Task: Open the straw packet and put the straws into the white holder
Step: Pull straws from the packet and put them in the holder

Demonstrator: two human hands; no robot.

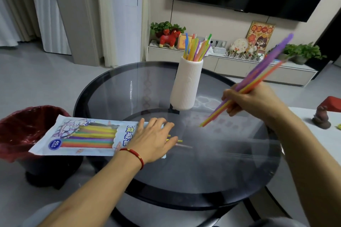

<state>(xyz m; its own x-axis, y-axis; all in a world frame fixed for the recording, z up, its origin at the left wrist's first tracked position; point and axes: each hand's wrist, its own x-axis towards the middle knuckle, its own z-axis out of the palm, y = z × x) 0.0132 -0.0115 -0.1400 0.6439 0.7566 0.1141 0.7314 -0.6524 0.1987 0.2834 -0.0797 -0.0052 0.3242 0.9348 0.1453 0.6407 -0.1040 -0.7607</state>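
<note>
Holding a bundle of straws [248, 86] up in the air, the right hand [252, 100] has its fingers curled round the bundle's lower half, with the purple, yellow and orange tips slanting up to the right, well clear of the tabletop [212, 162]. The left hand [154, 140] lies flat with straight, spread fingers pressing down on the open end of the straw packet [83, 135], which rests on the left edge of the glass tabletop and overhangs a red-lined waste bin [22, 129]. More coloured straws show through the packet's window, and a few loose straw ends [181, 143] poke out from under the left fingers. The white holder [187, 84], a ribbed vase, stands upright near the middle of the tabletop and already carries a fan of straws [196, 48]. Judging by this, the packet is open and the transfer is partway done, with this bundle on its way over. The next move calls for swinging the bundle upright above the holder's narrow mouth and lowering the bottom ends in among the straws already there without knocking the tall holder.
</note>
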